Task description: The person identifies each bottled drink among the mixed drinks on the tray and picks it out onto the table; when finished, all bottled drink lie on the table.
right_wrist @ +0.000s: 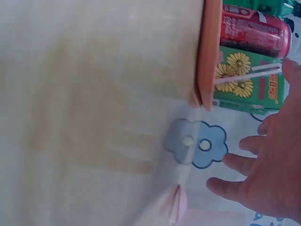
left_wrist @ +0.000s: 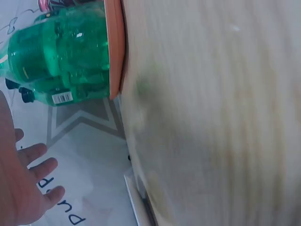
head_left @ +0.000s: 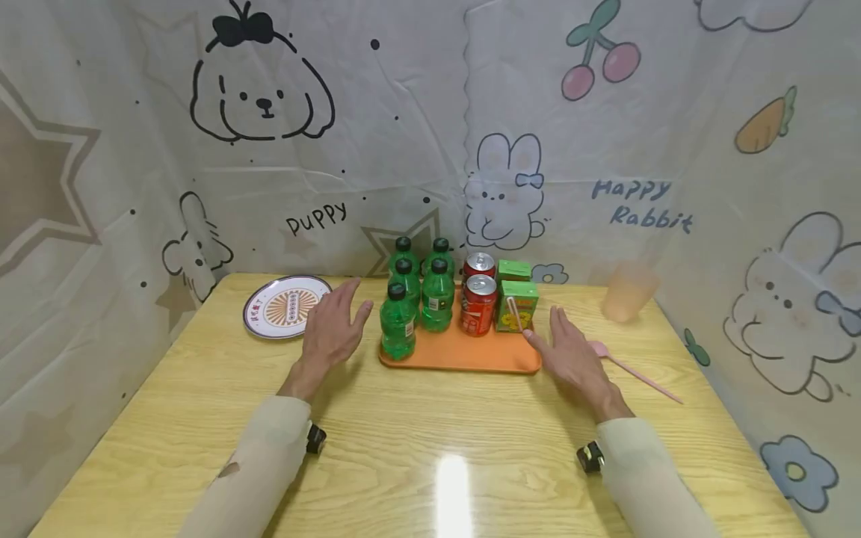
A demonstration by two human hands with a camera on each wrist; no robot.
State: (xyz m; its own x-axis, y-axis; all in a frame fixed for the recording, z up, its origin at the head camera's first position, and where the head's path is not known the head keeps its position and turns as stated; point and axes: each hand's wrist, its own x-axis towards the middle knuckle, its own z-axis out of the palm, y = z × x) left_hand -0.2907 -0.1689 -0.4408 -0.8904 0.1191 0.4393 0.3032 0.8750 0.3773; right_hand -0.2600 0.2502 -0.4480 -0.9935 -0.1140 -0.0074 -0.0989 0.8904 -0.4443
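An orange tray (head_left: 464, 357) lies on the wooden table, bearing several green bottles (head_left: 398, 329) with dark caps on its left. Two red soda cans (head_left: 478, 308) stand in its middle, and two green drink cartons (head_left: 516, 299) on its right, the front one with a white straw against it. My left hand (head_left: 331, 329) is held with fingers extended left of the bottles, apart from the tray and overlapping a plate's edge in the head view. To the right of the tray, my right hand (head_left: 568, 350) has its fingers spread, thumb close by the front carton. Both hands hold nothing.
A white patterned plate (head_left: 279, 306) lies at the table's left. On the right are a pink long-handled spoon (head_left: 639, 373) and a translucent pinkish cup (head_left: 628, 293). A cloth printed with cartoons (head_left: 403, 149) hangs behind and beside the table.
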